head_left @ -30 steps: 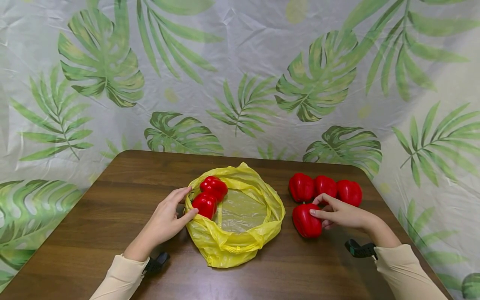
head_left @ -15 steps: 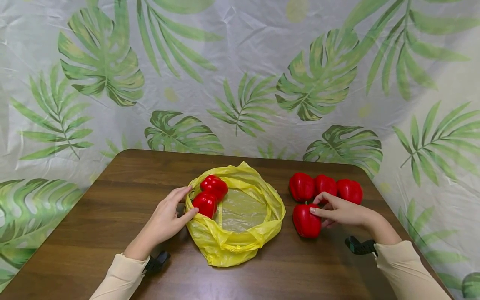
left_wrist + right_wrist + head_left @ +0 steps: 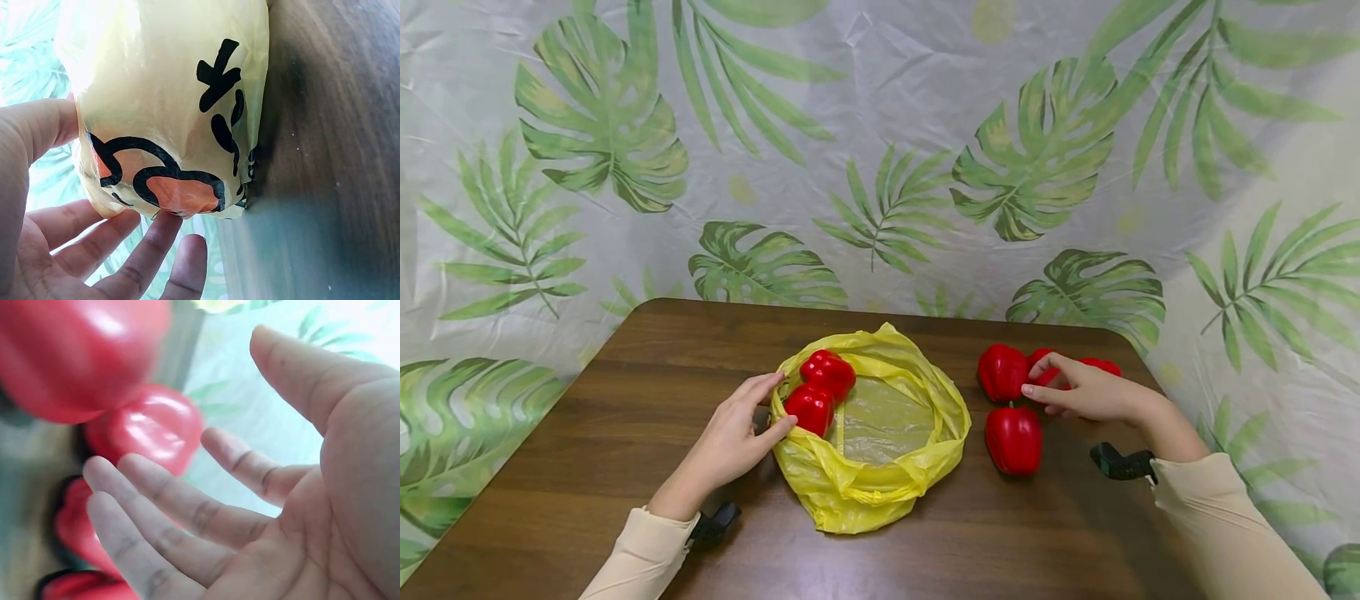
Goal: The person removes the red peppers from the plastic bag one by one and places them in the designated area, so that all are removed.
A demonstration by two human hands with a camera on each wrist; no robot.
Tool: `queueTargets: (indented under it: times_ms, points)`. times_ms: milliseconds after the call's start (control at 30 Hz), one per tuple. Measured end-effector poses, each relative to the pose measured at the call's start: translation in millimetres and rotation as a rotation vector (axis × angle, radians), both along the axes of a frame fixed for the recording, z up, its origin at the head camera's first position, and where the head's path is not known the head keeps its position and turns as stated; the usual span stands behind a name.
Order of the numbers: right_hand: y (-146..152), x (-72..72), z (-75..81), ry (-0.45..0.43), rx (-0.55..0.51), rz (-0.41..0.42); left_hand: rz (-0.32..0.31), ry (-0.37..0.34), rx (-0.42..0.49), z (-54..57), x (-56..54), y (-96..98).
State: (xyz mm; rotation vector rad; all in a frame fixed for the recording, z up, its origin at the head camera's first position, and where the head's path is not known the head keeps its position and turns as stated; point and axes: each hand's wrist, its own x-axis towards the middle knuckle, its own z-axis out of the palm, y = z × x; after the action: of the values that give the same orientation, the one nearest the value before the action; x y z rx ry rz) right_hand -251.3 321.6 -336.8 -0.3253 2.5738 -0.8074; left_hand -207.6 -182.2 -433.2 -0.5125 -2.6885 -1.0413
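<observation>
A yellow plastic bag stands on the table with its mouth spread wide. Two red bell peppers lie inside against its left wall. My left hand rests at the bag's left side, thumb by the rim; the left wrist view shows its fingers fairly straight against the printed plastic. To the right, a red bell pepper sits alone in front of a row of three, whose left one is a bell pepper. My right hand hovers over this row with spread fingers, holding nothing and partly hiding two peppers.
The brown wooden table has rounded back corners. Behind it hangs a leaf-patterned cloth. A black wrist strap shows at the right wrist, another strap at the left.
My right hand has let go of the front bell pepper and moved up and back over the row. That pepper stays in place, its stem toward the row. The left hand holds still.
</observation>
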Motion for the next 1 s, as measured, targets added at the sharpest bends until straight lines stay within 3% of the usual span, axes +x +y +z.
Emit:
queueTargets:
  times_ms: [200,467,1000]
  points:
    - [-21.0,-10.1,25.9,0.045,0.007,0.047,0.000,-0.001,-0.002,-0.7,0.1,-0.7]
    - [-53.9,-21.4,39.3,0.008,-0.025,0.078,-0.009,0.005,0.001,-1.2,0.7,-0.5]
    - [-132.1,-53.3,30.9,-0.057,-0.087,0.136,-0.013,0.018,0.001,0.3,1.3,1.2]
